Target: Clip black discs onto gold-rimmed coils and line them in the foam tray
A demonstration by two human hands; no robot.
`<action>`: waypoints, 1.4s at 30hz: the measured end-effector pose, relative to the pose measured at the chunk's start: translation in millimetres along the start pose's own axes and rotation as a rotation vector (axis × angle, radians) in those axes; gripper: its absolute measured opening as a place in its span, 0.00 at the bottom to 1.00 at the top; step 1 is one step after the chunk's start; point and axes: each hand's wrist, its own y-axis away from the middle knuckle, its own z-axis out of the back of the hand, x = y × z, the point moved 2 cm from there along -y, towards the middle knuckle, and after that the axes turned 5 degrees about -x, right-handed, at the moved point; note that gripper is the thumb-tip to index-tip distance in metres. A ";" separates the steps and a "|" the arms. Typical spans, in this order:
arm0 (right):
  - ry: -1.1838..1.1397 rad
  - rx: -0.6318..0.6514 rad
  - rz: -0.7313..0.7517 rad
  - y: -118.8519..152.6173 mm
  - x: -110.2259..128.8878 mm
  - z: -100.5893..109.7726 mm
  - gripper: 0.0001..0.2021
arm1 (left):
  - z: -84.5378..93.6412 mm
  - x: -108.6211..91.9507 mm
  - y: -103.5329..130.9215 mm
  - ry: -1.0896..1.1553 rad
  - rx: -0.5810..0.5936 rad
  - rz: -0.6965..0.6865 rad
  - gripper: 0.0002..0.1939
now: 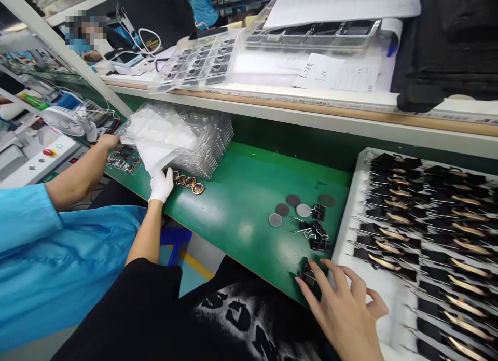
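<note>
My left hand [161, 185], in a white glove, is at the lower corner of a white sheet [155, 156], its fingers closed on it. The sheet hangs over a stack of clear plastic trays [208, 153]. Beside the glove lies a row of round, gold-rimmed pieces [190, 182]. My bare right hand [344, 299] has its thumb and index finger around a black binder clip [308, 274] near the table's front edge. More binder clips [319, 239] lie just beyond, next to several grey discs [282, 210].
At right, a white tray [352, 195] holds rows of binder clips clamped on gold-coloured curved pieces. A co-worker's hand [108, 141] reaches in at left by bagged parts [124, 158]. A shelf [272, 109] overhangs the green table [233, 210], with compartment boxes [202, 63] on it.
</note>
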 end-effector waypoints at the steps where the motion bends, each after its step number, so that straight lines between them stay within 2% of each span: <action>1: -0.003 0.007 -0.004 1.5 -0.3 -0.9 0.20 | 0.2 -5.8 9.1 0.002 0.016 -0.019 0.22; 5: -0.018 0.033 -0.011 7.2 -0.6 -4.6 0.22 | 5.2 -44.3 54.5 -0.006 0.095 -0.157 0.30; 9: -0.051 0.069 -0.061 3.0 2.9 -2.1 0.18 | 13.6 -103.7 101.1 -0.026 0.143 -0.331 0.40; 12: -0.098 0.086 -0.102 -5.2 7.2 2.7 0.14 | 14.5 -151.9 127.7 0.030 0.141 -0.391 0.42; 15: -0.158 0.088 -0.106 -10.4 10.5 5.1 0.13 | 5.8 -193.1 141.2 0.074 0.142 -0.405 0.38; 18: -0.186 0.093 -0.125 -9.6 10.8 7.0 0.13 | -5.3 -220.1 138.5 0.076 0.107 -0.374 0.37; 20: -0.198 0.094 -0.127 -8.1 10.1 10.4 0.13 | -7.7 -230.8 128.7 0.084 0.086 -0.411 0.38; 23: -0.195 0.087 -0.106 -12.9 9.9 17.3 0.14 | -4.0 -243.1 109.0 0.086 0.195 -0.676 0.38; 26: -0.180 0.104 -0.018 -35.1 17.1 17.3 0.13 | 2.9 -256.1 91.8 0.031 0.322 -0.959 0.30; 29: -0.142 0.126 0.092 -71.0 35.1 2.0 0.18 | 6.2 -270.3 83.0 0.000 0.385 -1.097 0.19; 31: -0.112 0.130 0.105 -92.8 48.8 -14.4 0.23 | 6.3 -277.1 83.7 -0.013 0.413 -1.147 0.17; 34: -0.078 0.121 0.075 -107.5 63.9 -36.0 0.24 | 7.4 -279.4 92.7 -0.041 0.397 -1.188 0.21; 37: -0.081 0.105 0.080 -98.2 70.2 -43.6 0.18 | 11.8 -275.6 107.8 -0.026 0.369 -1.174 0.22; 42: -0.066 0.027 0.034 -65.2 69.9 -35.9 0.11 | 20.9 -273.4 137.7 0.077 0.374 -1.149 0.19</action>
